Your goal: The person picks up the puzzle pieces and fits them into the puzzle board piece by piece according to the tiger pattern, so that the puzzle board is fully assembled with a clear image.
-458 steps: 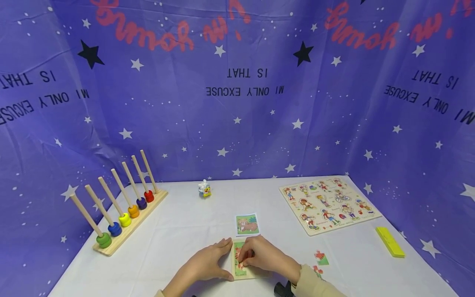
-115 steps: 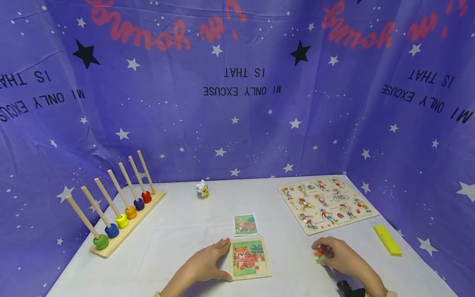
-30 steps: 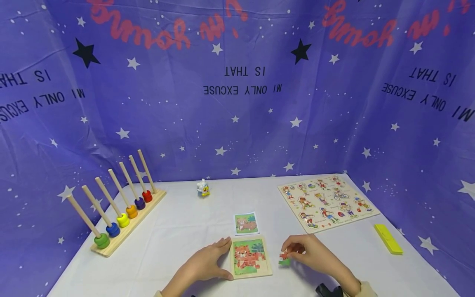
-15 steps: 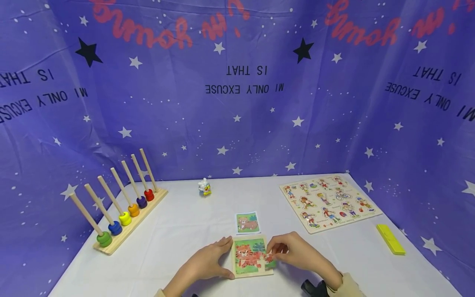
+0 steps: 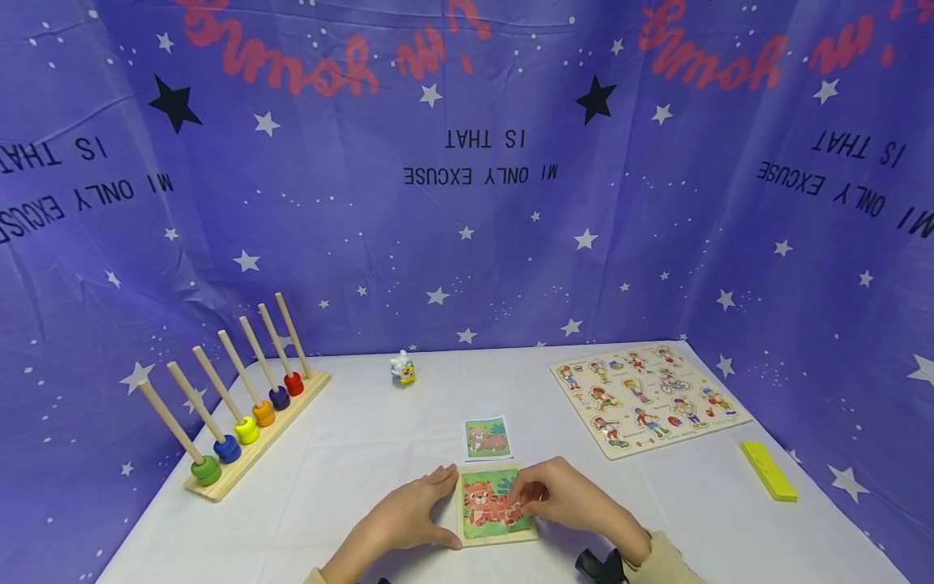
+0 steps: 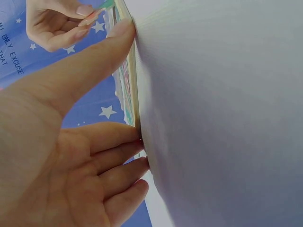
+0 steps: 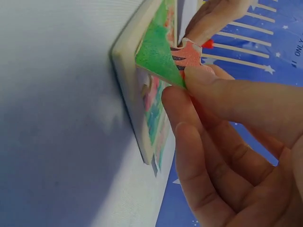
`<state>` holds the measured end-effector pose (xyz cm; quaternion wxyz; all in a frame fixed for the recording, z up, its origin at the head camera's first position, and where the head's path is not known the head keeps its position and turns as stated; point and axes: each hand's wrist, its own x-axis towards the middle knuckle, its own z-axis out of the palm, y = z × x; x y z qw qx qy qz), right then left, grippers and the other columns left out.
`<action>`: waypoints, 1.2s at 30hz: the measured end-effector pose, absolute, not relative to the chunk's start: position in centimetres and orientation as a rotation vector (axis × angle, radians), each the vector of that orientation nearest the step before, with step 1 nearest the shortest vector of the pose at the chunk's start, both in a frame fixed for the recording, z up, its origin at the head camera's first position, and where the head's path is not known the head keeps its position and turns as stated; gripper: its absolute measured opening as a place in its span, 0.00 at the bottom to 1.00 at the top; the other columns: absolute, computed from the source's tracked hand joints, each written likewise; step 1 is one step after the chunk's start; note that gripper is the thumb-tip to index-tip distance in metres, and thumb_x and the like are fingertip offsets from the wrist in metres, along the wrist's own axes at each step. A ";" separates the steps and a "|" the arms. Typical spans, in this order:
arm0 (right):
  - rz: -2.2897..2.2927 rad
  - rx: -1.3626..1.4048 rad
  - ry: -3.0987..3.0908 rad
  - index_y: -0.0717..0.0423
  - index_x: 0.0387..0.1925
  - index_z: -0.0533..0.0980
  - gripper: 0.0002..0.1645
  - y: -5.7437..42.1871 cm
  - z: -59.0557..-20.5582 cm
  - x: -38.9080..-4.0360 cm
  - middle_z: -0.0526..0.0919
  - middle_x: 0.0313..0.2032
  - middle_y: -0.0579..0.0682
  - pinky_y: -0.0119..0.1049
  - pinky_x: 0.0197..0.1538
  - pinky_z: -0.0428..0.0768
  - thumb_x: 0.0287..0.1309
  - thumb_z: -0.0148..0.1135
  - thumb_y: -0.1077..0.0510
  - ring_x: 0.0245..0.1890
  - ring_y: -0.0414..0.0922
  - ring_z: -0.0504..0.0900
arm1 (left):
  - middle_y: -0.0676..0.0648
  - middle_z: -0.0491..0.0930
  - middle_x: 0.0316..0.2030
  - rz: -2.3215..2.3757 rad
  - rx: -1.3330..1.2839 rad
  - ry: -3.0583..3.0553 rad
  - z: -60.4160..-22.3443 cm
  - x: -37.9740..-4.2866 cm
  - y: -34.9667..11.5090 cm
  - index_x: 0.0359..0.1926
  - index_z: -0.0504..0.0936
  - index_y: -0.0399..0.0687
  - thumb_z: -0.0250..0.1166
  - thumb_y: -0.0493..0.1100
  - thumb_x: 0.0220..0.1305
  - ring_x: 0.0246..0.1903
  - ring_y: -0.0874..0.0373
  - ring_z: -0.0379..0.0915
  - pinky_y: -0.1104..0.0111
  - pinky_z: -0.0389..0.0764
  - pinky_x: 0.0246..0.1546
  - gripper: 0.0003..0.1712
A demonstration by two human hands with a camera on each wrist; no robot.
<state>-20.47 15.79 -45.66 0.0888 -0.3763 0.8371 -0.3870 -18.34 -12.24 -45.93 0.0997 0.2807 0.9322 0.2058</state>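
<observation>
A square wooden tiger jigsaw board (image 5: 461,531) lies on the white table in front of me. My left hand (image 5: 414,513), fingers and thumb fairly straight, rests against the board's left edge. Between thumb and fingers my right hand (image 5: 565,496) pinches a green and orange-striped puzzle piece (image 7: 158,54). In the right wrist view this piece is tilted over the board's near right corner, one corner close to the rim. The fingers partly cover the board's right side in the head view. A small tiger picture card (image 5: 486,439) lies just behind the board.
On the left stands a wooden peg rack (image 5: 273,426) with coloured rings. A small white-and-yellow figurine (image 5: 402,370) is at the back. To the right lie a wooden board with child figures (image 5: 653,399) and a yellow block (image 5: 769,470). Starry purple cloth (image 5: 467,268) hangs behind.
My right hand picked the puzzle piece up at the right and has carried it left, over the board's lower right corner. Earlier it worked on other pieces there. The left hand stays put.
</observation>
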 end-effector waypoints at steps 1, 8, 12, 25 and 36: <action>-1.148 -1.110 2.492 0.49 0.33 0.83 0.09 15.7 -45.7 -20.5 0.82 0.28 0.36 0.27 0.30 0.79 0.51 0.71 0.66 0.25 0.30 0.75 | 0.40 0.62 0.69 0.609 0.830 2.756 -45.9 -18.3 -12.2 0.68 0.65 0.36 0.72 0.65 0.43 0.66 0.42 0.59 0.47 0.65 0.62 0.58; -1.142 -1.073 2.496 0.51 0.33 0.84 0.10 15.6 -45.9 -20.5 0.82 0.27 0.38 0.27 0.30 0.79 0.51 0.70 0.68 0.25 0.30 0.76 | 0.40 0.62 0.69 0.618 0.812 2.750 -45.9 -18.5 -12.3 0.68 0.65 0.37 0.72 0.65 0.43 0.67 0.42 0.59 0.47 0.64 0.62 0.58; -1.107 -1.072 2.509 0.53 0.36 0.85 0.10 15.6 -46.4 -20.5 0.83 0.29 0.37 0.26 0.31 0.79 0.51 0.71 0.67 0.27 0.30 0.77 | 0.42 0.62 0.69 0.630 0.786 2.737 -46.3 -18.5 -12.3 0.69 0.65 0.38 0.72 0.65 0.42 0.67 0.43 0.59 0.47 0.64 0.63 0.58; -1.060 -1.055 2.520 0.57 0.41 0.85 0.14 15.5 -46.7 -20.4 0.82 0.30 0.37 0.26 0.30 0.79 0.50 0.71 0.67 0.28 0.29 0.76 | 0.41 0.62 0.69 0.604 0.802 2.752 -46.3 -18.4 -12.2 0.68 0.65 0.38 0.72 0.66 0.42 0.67 0.43 0.60 0.48 0.65 0.63 0.58; -1.116 -1.005 2.523 0.52 0.30 0.83 0.09 15.8 -47.3 -20.5 0.80 0.28 0.37 0.27 0.31 0.78 0.47 0.73 0.66 0.26 0.31 0.75 | 0.41 0.62 0.69 0.616 0.801 2.749 -46.1 -18.1 -12.1 0.68 0.65 0.37 0.72 0.65 0.42 0.67 0.43 0.59 0.48 0.65 0.63 0.58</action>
